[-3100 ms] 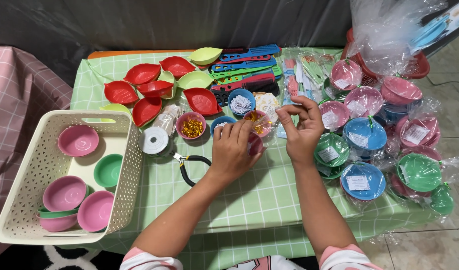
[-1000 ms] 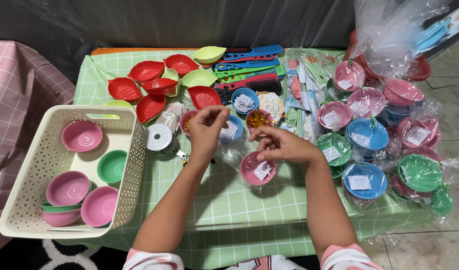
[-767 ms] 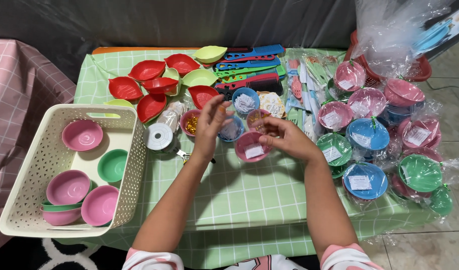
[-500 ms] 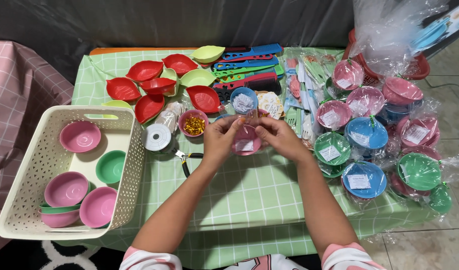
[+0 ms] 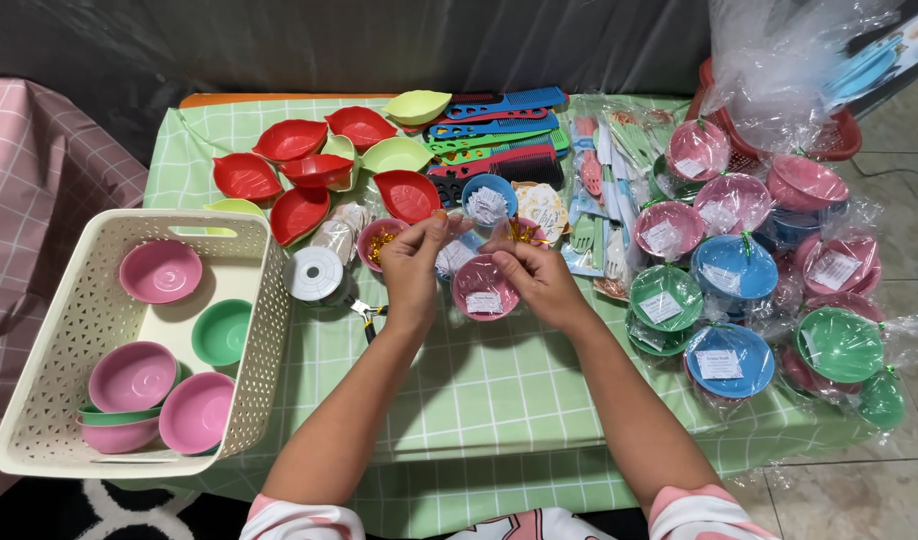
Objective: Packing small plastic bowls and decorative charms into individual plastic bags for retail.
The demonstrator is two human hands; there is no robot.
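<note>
Over the middle of the green checked table [image 5: 479,390], both my hands hold a small pink bowl [image 5: 484,288] wrapped in clear plastic, with a white paper label inside. My left hand [image 5: 414,265] pinches the gathered plastic at the bowl's top left. My right hand [image 5: 534,275] grips the wrap at the top right, near a bit of gold twist tie [image 5: 524,232]. The bowl sits just above the tablecloth.
A cream perforated basket [image 5: 74,345] at the left holds pink and green bowls. A tape roll [image 5: 314,273], pliers [image 5: 369,312], red and green leaf-shaped dishes [image 5: 299,165] and combs [image 5: 499,135] lie behind. Wrapped pink, blue and green bowls [image 5: 734,270] crowd the right.
The wrapped pink bowl came from lower right to the table's middle. My hands closed in together on its plastic top.
</note>
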